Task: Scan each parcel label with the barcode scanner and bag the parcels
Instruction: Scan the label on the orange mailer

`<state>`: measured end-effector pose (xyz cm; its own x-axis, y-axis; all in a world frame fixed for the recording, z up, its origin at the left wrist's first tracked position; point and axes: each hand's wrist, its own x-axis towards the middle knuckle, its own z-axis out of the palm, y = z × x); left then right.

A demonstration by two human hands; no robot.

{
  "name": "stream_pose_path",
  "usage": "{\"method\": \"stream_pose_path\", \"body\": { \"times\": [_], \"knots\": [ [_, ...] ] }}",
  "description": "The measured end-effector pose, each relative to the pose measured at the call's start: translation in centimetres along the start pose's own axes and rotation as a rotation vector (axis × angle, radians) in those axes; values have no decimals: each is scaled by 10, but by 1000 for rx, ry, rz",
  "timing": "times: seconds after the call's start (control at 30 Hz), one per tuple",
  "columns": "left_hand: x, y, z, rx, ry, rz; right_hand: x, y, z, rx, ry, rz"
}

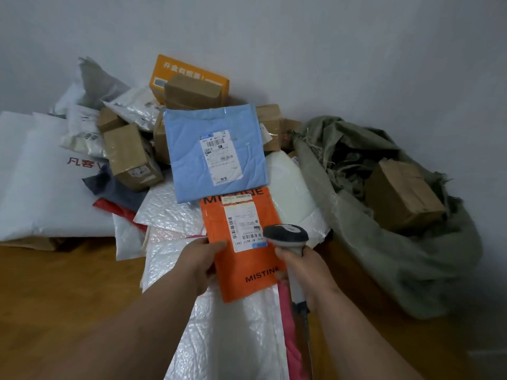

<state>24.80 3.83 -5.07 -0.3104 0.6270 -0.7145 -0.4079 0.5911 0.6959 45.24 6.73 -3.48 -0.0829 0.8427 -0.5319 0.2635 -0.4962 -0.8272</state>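
Observation:
My left hand (201,263) pinches the left edge of an orange parcel (241,272) printed MISTINE, thumb on top. The parcel's white label (241,223) faces up. My right hand (304,272) grips the handle of a grey barcode scanner (285,235), whose head hangs just over the label's right lower corner. Beyond the orange parcel lies a light blue parcel (216,152) with its own white label. At the right a grey-green woven sack (384,242) lies open on the floor, with a brown box (403,198) inside.
A heap of parcels fills the middle and left: brown boxes (131,157), an orange box (189,78), white bubble mailers (219,325), a big white bag (41,174), red and pink packets. The wooden floor (55,297) shows in front; a grey wall stands behind.

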Motion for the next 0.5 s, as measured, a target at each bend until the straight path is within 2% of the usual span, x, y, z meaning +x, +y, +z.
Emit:
{"method": "stream_pose_path", "body": {
  "times": [0.3,0.5],
  "knots": [
    [0,6,-9,-116,-120,58,-1,-1,-3,65,-8,15],
    [-16,17,-37,-126,-133,154,-43,-14,7,8,-17,-80]
  ]
}}
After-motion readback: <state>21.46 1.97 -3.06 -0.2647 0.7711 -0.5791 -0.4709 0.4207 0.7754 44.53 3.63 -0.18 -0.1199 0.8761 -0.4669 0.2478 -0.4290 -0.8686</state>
